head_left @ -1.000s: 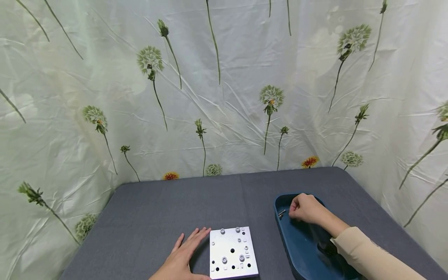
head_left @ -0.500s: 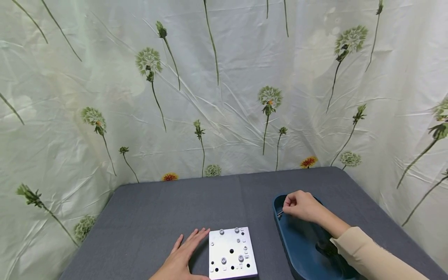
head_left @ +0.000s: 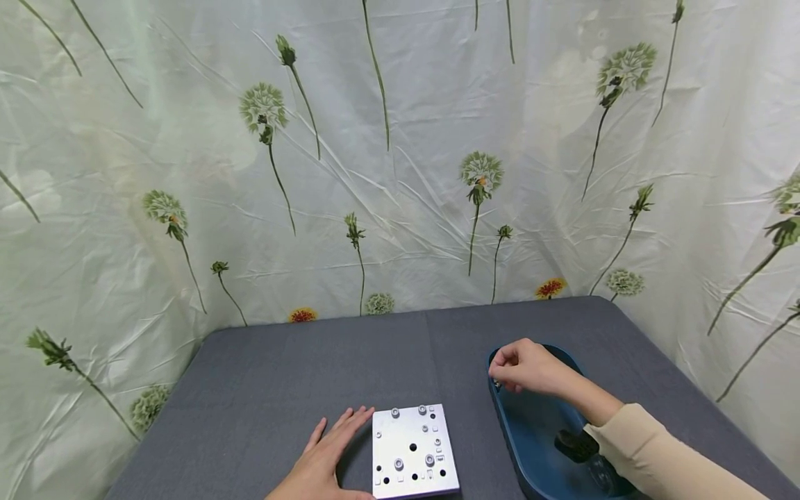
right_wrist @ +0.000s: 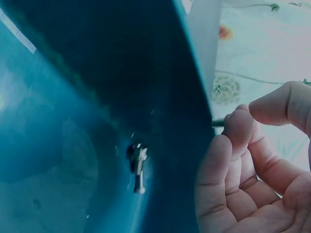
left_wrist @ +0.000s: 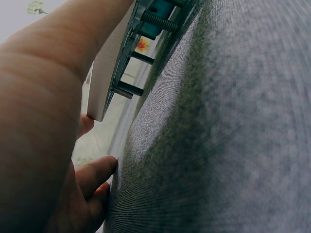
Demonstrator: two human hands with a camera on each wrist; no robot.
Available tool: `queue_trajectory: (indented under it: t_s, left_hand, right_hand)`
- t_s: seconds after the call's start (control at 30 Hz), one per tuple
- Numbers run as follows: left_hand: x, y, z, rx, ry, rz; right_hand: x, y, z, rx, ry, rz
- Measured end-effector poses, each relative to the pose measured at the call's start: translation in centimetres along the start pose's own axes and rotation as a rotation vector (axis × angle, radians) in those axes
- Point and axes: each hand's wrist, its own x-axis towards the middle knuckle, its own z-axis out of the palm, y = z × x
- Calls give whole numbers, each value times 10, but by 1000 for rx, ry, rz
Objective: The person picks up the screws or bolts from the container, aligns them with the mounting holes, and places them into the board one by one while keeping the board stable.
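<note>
A silver metal plate (head_left: 406, 479) with several holes and socket-head screws on its top lies on the table in the head view. Threaded screw shanks (left_wrist: 160, 20) stick out beneath it in the left wrist view. My left hand (head_left: 325, 462) is spread along the plate's left side, fingers fairly straight, a fingertip at the far corner and the thumb by the near one. Over the far left end of the blue tray (head_left: 509, 444), my right hand (head_left: 528, 364) pinches a small screw (right_wrist: 217, 123) between thumb and fingertips. Only its threaded end shows.
More small screws (right_wrist: 139, 167) lie in the tray below the right hand. A dark object (head_left: 575, 444) lies farther down the tray, partly behind the sleeve. A flower-printed curtain (head_left: 400, 173) hangs behind the grey-covered table (head_left: 312, 368).
My right hand has moved left and up from inside the tray to its far left rim, a screw now showing between its fingers. The left hand and plate stay put.
</note>
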Motion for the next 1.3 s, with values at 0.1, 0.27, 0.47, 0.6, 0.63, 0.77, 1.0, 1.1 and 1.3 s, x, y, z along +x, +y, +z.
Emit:
queue_trajectory:
  t_s: [0.1,0.27,0.47,0.6,0.63,0.77,1.0,1.1,1.3]
  left_hand:
    - [1,0,0,-2,-3,-5]
    - [1,0,0,-2,0,-7]
    - [0,1,0,3,10,-6]
    - [0,2,0,-3,8,-15]
    - [0,2,0,-4,7,-16]
    - [1,2,0,-4,3,-17]
    - [2,1,0,-3,0,-23]
    - [1,1,0,-2,1,-20]
    - [2,1,0,-10,-3,-22]
  right_hand:
    - [0,-5,1,22,-6,-1]
    - [2,-11,2,45,-12,13]
    - [3,-18,4,121,-56,44]
    - [4,-22,8,152,-75,62]
    - [5,-23,9,154,-79,65]
    - [7,-28,15,151,-79,73]
    - [10,-33,27,165,-98,75]
    - [11,-35,31,181,-113,73]
    - [15,-37,37,199,-130,70]
